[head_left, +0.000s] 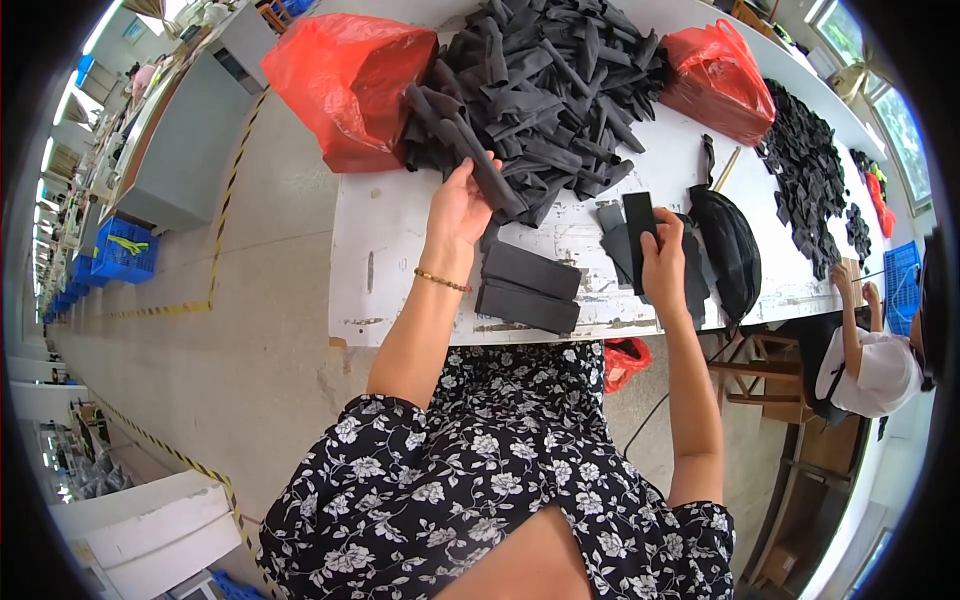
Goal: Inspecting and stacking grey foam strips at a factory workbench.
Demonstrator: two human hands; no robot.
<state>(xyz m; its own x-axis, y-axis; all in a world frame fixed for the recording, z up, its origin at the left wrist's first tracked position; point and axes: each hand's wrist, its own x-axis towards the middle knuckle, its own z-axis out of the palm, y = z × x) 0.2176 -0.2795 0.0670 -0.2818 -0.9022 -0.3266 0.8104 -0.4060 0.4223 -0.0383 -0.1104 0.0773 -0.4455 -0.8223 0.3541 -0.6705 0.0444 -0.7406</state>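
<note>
My left hand (466, 203) is closed around a long black fabric strip (490, 187) at the near left edge of a big heap of black fabric strips (560, 90). Between the thumb and fingers of my right hand (663, 258) is a narrow, flat, dark rectangular piece (637, 215), held upright; I cannot tell its material. Several dark flat pieces (612, 240) lie beneath and around that hand. Between my hands, close to the table's front edge, two flat black fabric bundles (530, 272) lie side by side.
A red plastic bag (350, 90) flanks the heap on the left, another red bag (718, 80) on the right. A black pouch (727, 250) and a thin stick (727, 168) lie right of my right hand. Farther right, a co-worker (868, 365) sits by small black pieces (800, 170).
</note>
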